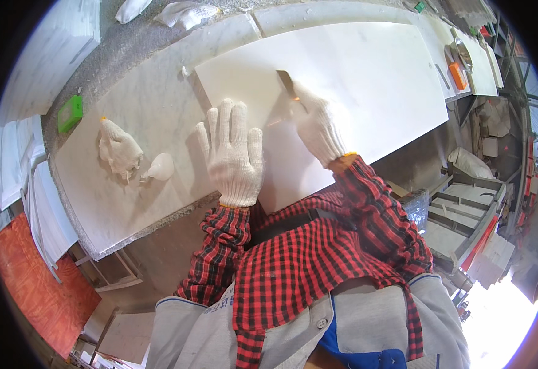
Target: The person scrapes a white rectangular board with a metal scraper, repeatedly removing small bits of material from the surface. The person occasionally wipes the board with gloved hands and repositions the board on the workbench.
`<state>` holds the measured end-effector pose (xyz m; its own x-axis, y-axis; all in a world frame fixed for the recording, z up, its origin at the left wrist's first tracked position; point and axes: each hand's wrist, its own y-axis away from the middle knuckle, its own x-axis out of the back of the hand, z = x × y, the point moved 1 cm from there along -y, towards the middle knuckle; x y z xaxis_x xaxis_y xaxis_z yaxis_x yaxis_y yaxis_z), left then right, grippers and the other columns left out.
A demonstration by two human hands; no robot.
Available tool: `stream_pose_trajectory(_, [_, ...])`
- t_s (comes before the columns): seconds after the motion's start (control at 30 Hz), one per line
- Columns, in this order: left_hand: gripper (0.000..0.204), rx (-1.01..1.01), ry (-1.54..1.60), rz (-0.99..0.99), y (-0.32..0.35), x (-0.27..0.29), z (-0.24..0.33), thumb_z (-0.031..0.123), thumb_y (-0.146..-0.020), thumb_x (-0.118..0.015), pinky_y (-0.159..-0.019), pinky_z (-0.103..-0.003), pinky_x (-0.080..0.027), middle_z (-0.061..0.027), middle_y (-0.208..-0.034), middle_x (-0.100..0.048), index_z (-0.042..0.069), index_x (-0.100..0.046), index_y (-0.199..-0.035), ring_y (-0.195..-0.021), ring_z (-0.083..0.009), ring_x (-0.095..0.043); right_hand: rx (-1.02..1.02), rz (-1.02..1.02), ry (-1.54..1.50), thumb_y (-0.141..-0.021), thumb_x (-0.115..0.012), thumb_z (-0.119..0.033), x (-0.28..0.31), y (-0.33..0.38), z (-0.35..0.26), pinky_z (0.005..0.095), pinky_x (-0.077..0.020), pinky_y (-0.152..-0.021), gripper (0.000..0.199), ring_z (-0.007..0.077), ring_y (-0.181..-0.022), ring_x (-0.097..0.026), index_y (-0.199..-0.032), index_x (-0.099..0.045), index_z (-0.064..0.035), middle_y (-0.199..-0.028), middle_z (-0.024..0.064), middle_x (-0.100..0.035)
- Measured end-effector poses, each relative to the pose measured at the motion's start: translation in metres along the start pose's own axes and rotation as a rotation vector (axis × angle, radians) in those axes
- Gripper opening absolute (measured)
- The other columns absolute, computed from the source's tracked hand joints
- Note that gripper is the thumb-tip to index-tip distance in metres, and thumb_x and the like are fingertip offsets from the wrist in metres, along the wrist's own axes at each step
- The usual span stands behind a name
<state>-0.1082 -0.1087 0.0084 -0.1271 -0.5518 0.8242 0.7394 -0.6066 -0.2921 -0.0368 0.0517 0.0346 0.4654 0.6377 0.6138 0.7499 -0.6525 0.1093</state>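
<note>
Right hand point(324, 126), gloved, upper centre: gripping flat scraper point(285, 83) over white slab point(373, 80). Left hand point(235, 160), gloved, centre: palm down, fingers extended.

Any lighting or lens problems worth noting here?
Head view: glare washes out the white panel right of the right hand; soft shadow between it and the left hand; the panel's far edge bows; blown-out patch at lower right.
</note>
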Motion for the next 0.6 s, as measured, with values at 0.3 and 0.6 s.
stream_pose_trajectory(0.3, [0.054,-0.057,0.019,0.094,0.003,-0.006,-0.005,0.028,-0.100,-0.060,-0.118,-0.054,-0.031,-0.0193,-0.148,-0.053,0.000,-0.051,-0.145,-0.138,-0.0397,-0.049,-0.036,-0.138,-0.158,-0.101,-0.052,-0.016,-0.021,-0.004,-0.011,0.0355,-0.0509,-0.067,0.048,0.0148,-0.067,-0.054,-0.148,-0.051,-0.0062,-0.076,0.0109,-0.059])
stream_pose_trajectory(0.6, [0.063,-0.042,0.255,0.237,0.006,-0.008,-0.007,0.024,-0.100,-0.061,-0.115,-0.047,-0.040,-0.0252,-0.151,-0.049,-0.005,-0.041,-0.151,-0.135,-0.0419,-0.053,-0.139,-0.406,-0.518,-0.098,-0.057,0.000,-0.011,0.072,-0.025,0.0358,-0.0483,-0.106,0.047,0.0246,-0.123,-0.061,-0.145,-0.054,-0.0011,-0.138,0.0184,-0.064])
